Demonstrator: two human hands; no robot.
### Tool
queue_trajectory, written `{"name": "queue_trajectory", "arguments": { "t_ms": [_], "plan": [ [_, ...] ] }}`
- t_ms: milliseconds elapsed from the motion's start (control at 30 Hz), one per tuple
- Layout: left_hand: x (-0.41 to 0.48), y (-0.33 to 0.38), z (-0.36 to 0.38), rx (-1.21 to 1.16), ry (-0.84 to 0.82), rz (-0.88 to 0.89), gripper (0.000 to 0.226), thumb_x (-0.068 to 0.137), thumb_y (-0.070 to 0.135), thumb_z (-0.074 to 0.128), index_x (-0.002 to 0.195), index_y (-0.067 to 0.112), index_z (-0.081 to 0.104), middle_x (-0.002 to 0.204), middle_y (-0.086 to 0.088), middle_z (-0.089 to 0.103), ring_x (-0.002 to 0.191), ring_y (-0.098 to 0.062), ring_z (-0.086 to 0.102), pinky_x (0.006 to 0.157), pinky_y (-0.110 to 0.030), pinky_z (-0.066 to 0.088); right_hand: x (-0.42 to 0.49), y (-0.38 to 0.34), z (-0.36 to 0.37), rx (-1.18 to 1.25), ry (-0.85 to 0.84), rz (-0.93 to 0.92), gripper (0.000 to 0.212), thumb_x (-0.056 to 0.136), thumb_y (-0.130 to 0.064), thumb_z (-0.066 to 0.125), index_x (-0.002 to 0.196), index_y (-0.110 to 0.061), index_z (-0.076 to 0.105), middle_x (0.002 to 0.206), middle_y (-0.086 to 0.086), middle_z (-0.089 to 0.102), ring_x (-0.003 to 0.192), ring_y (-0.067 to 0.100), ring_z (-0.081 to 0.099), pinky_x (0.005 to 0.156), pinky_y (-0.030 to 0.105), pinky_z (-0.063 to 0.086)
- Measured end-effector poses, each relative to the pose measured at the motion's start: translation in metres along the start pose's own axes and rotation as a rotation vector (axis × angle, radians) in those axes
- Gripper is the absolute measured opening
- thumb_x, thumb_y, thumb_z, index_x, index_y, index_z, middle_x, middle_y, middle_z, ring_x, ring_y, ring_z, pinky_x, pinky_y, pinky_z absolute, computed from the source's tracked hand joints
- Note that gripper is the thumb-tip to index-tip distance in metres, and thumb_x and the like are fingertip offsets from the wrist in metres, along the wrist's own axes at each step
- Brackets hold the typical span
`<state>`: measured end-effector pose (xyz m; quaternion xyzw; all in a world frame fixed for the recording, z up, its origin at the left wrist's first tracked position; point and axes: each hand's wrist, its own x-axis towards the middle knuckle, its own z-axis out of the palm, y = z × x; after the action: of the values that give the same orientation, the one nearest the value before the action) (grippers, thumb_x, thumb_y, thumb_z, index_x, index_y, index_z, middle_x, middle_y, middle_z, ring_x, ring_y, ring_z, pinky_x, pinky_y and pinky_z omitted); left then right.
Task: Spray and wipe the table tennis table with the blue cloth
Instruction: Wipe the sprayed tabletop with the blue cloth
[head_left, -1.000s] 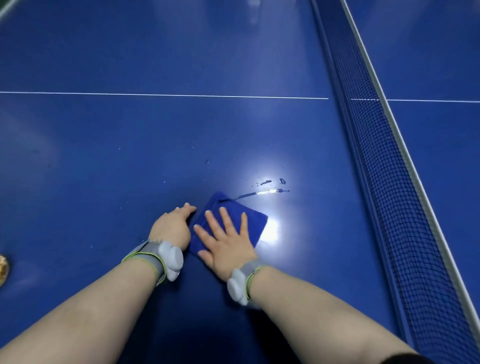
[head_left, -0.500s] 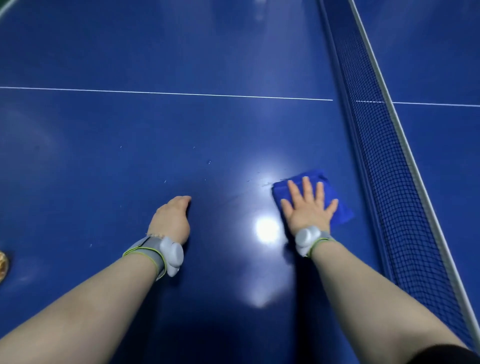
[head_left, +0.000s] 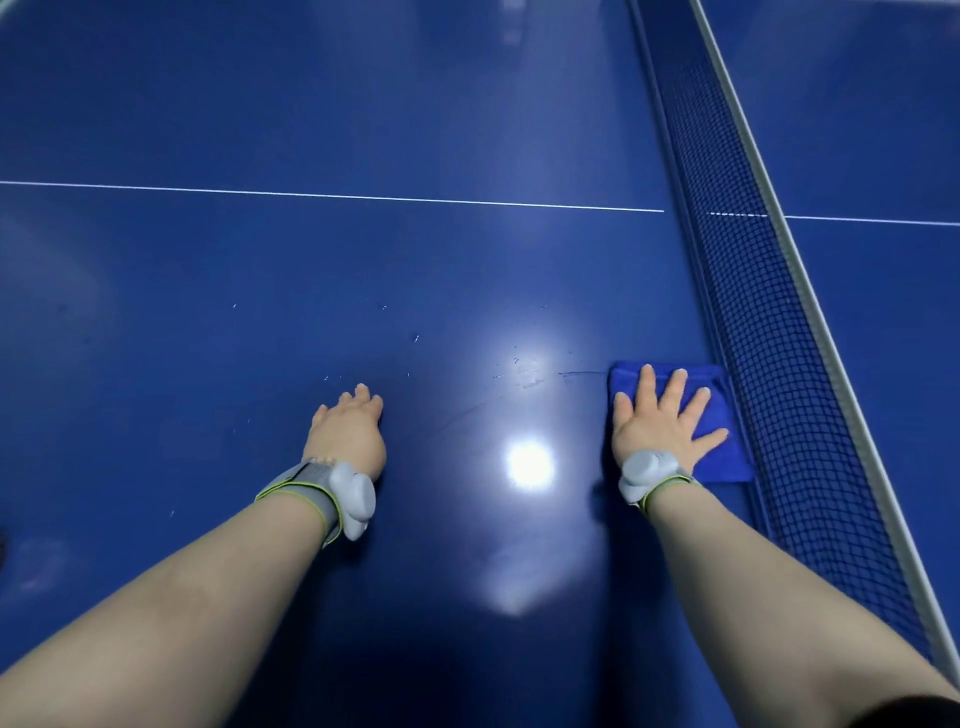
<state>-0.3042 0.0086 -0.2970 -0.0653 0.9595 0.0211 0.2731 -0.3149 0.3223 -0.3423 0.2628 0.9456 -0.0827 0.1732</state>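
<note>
– Blue cloth (head_left: 730, 462): where does it lie?

– At 3 o'clock from the left hand (head_left: 348, 436), flat on the table tennis table (head_left: 363, 286), with its right edge touching the foot of the net (head_left: 769, 364).

– Was it there before?

– No. A second ago it sits near the middle, just beside the left hand. Half a second ago it is partway toward 3 o'clock, short of the net. Now it is up against it.

– And the wet marks?

– A second ago dark drops and a streak lie beyond the cloth. Now only faint specks and a thin smear (head_left: 524, 371) remain at 9 o'clock from the cloth, above the lamp glare (head_left: 529, 464).

– The hands?

– The right hand (head_left: 657, 428) presses flat on the cloth, fingers straight and spread, pointing between 12 and 1 o'clock. The left hand rests on the bare table, fingers loosely bent, nothing in it. It has kept its place.

– Which way does the cloth run?

– It is folded, nearly square, so I cannot tell its long axis. Its far edge runs 9 to 3 o'clock. Its right edge follows the net, from 11 toward 5 o'clock.

– Anything else?

– Grey wrist bands, left (head_left: 322, 491) and right (head_left: 644, 475), and the white centre line (head_left: 332, 196) at 12 o'clock, well apart from both hands.
</note>
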Motion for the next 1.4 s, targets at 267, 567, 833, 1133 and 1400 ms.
{"name": "queue_trajectory", "arguments": {
  "t_ms": [267, 567, 833, 1133, 1400],
  "plan": [
    [0.002, 0.000, -0.015, 0.094, -0.116, -0.015, 0.068, 0.091, -0.002, 0.036, 0.152, 0.019, 0.015, 0.160, -0.005, 0.005, 0.145, -0.030, 0.015, 0.115, -0.037, 0.019, -0.038, -0.102, 0.024, -0.131, -0.056, -0.518, 0.060, 0.100, -0.056, 0.019, 0.154, -0.039, -0.002, 0.163, -0.004, -0.016, 0.148, 0.030, -0.020, 0.112, 0.067, -0.011],
    [0.026, -0.029, -0.006, -0.115, -0.008, 0.014, 0.053, 0.093, 0.008, 0.039, 0.142, 0.028, 0.042, 0.149, 0.000, 0.040, 0.131, -0.024, 0.044, 0.103, -0.034, 0.041, -0.089, -0.161, 0.051, -0.347, -0.129, -1.075, 0.063, 0.100, -0.056, 0.025, 0.156, -0.035, 0.002, 0.164, -0.005, -0.014, 0.148, 0.028, -0.021, 0.110, 0.067, -0.016],
    [0.037, -0.023, -0.009, -0.170, 0.288, 0.068, 0.026, 0.090, 0.010, 0.043, 0.106, 0.014, 0.063, 0.110, -0.006, 0.062, 0.099, -0.032, 0.054, 0.086, -0.039, 0.045, -0.017, -0.141, 0.018, -0.228, -0.059, -0.775, 0.060, 0.097, -0.061, 0.028, 0.152, -0.047, 0.008, 0.164, -0.012, -0.008, 0.150, 0.025, -0.015, 0.113, 0.066, -0.009],
    [0.068, 0.000, -0.006, -0.161, 0.164, 0.083, 0.063, 0.099, 0.040, 0.040, 0.151, 0.013, 0.018, 0.160, -0.007, 0.003, 0.148, -0.026, 0.003, 0.120, -0.041, 0.009, 0.072, -0.032, -0.024, -0.053, 0.039, -0.197, 0.060, 0.098, -0.060, 0.023, 0.153, -0.045, 0.007, 0.164, -0.011, -0.008, 0.150, 0.026, -0.014, 0.114, 0.065, -0.005],
    [0.093, 0.017, -0.014, -0.126, 0.140, 0.091, 0.063, 0.099, 0.044, 0.035, 0.151, 0.013, 0.016, 0.160, -0.006, 0.002, 0.148, -0.026, 0.001, 0.119, -0.041, 0.011, 0.088, -0.041, -0.029, -0.044, 0.043, -0.063, 0.059, 0.099, -0.058, 0.014, 0.154, -0.041, 0.001, 0.164, -0.006, -0.011, 0.149, 0.031, -0.017, 0.113, 0.068, -0.004]
  ]
}}
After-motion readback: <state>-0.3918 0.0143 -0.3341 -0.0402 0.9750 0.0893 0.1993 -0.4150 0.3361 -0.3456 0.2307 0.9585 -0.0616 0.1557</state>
